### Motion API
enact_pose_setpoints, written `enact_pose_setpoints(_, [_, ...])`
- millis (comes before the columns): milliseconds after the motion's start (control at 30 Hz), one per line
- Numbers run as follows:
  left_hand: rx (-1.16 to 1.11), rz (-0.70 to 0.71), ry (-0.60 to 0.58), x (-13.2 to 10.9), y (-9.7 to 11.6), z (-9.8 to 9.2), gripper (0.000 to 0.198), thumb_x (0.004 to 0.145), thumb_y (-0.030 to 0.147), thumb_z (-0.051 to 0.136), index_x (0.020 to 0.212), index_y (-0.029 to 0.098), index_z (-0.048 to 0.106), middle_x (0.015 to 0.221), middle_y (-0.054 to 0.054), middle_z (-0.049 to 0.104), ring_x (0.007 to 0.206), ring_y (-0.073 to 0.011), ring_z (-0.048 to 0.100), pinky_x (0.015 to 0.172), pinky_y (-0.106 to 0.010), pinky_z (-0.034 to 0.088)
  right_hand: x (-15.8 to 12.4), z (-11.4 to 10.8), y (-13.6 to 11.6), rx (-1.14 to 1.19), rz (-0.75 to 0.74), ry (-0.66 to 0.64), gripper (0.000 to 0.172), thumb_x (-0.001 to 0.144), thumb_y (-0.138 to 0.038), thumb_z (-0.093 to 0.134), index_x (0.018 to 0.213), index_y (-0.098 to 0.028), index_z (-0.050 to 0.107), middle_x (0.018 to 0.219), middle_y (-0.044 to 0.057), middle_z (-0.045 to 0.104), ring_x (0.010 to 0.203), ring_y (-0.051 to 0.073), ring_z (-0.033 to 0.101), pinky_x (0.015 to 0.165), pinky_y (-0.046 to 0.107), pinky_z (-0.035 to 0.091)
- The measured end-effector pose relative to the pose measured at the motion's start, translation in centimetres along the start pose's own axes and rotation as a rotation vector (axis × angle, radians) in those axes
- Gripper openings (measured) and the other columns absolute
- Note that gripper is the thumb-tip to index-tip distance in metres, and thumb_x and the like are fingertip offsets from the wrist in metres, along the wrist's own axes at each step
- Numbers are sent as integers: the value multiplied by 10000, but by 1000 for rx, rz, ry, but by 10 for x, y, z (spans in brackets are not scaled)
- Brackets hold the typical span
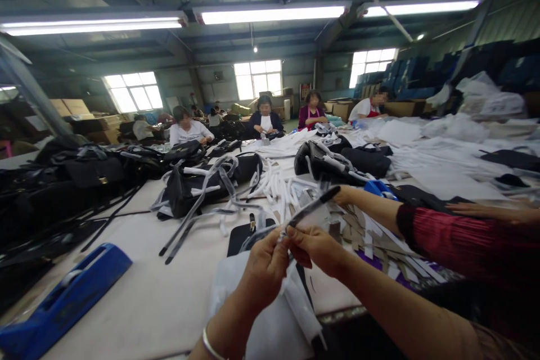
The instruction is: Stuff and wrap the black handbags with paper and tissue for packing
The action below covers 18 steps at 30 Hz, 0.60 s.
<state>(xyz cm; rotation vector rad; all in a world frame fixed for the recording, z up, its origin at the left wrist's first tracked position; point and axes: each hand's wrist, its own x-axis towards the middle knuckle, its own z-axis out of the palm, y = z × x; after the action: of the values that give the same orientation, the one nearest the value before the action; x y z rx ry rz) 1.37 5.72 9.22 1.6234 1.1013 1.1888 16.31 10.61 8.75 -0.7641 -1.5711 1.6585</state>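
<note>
My left hand [265,267] and my right hand [315,248] meet in front of me, both pinched on the near end of a black strap [314,206] wrapped in clear plastic. The strap rises up and to the right from my fingers. A bracelet circles my left wrist. Under my hands lies a white bag [270,315] on the table [139,292]. A co-worker's arm in a red sleeve [459,239] reaches in from the right, its hand [343,195] near the strap's far end.
A blue tape dispenser [63,301] sits at the near left. Black handbags [202,183] with plastic-wrapped straps lie mid-table, more bags [71,171] are heaped on the left, white foam tubes [282,185] lie behind my hands. Several seated people work at the far end.
</note>
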Motion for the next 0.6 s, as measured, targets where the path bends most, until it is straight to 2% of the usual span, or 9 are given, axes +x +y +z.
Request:
enact_pose_setpoints(100, [-43, -25, 28, 2, 3, -1, 443, 968, 536, 440, 992, 149, 656, 554, 39, 480, 472, -84, 424, 480, -210, 375, -4, -3, -7, -223, -154, 99, 632, 835, -739, 506, 544, -179, 545, 481, -11, 477, 435, 99, 415, 421, 247, 327])
enact_pose_setpoints(167, [-11, -7, 74, 2, 5, 0, 433, 971, 523, 442, 978, 150, 663, 555, 38, 476, 491, -89, 434, 500, -215, 381, -6, -5, -15, -344, -335, 227, 500, 838, -653, 595, 748, -169, 678, 628, 25, 609, 560, 136, 540, 522, 261, 437])
enact_pose_setpoints(233, [48, 22, 88, 0, 6, 2, 407, 981, 491, 439, 961, 155, 668, 546, 40, 463, 501, -95, 433, 503, -220, 373, -9, -6, -26, -401, -492, 314, 388, 845, -557, 651, 941, -187, 717, 775, 49, 686, 693, 177, 625, 636, 291, 506])
enact_pose_setpoints(300, [126, 83, 37, 0, 7, 1, 385, 997, 443, 417, 913, 161, 666, 560, 31, 479, 514, -101, 442, 513, -227, 381, -16, -7, -36, -438, -603, 355, 297, 882, -485, 634, 931, -208, 731, 807, 59, 713, 738, 200, 661, 685, 321, 534])
enact_pose_setpoints(367, [246, 205, -86, 5, 9, -6, 341, 1002, 382, 411, 918, 168, 663, 615, 5, 552, 554, -115, 500, 564, -238, 424, -27, -8, -45, -455, -667, 393, 278, 922, -447, 585, 843, -227, 736, 768, 57, 714, 698, 205, 666, 654, 334, 541])
enact_pose_setpoints(467, [512, 443, -252, 27, 13, -30, 239, 957, 276, 482, 1065, 182, 674, 835, -56, 701, 736, -160, 639, 715, -265, 491, -49, -12, -57, -476, -752, 498, 298, 943, -460, 546, 865, -263, 755, 724, 60, 695, 625, 209, 647, 551, 337, 517])
enact_pose_setpoints(533, [719, 523, -182, 50, 17, -53, 263, 889, 191, 529, 1099, 184, 689, 974, -73, 733, 865, -192, 678, 793, -286, 503, -62, -15, -63, -504, -830, 541, 313, 923, -508, 560, 881, -283, 774, 747, 79, 701, 679, 238, 665, 574, 362, 532])
enact_pose_setpoints(600, [885, 518, -44, 76, 20, -78, 319, 843, 120, 523, 1103, 176, 698, 1038, -66, 733, 928, -199, 683, 855, -304, 497, -71, -17, -66, -527, -865, 495, 317, 882, -548, 606, 880, -289, 788, 768, 90, 712, 744, 267, 680, 633, 395, 555])
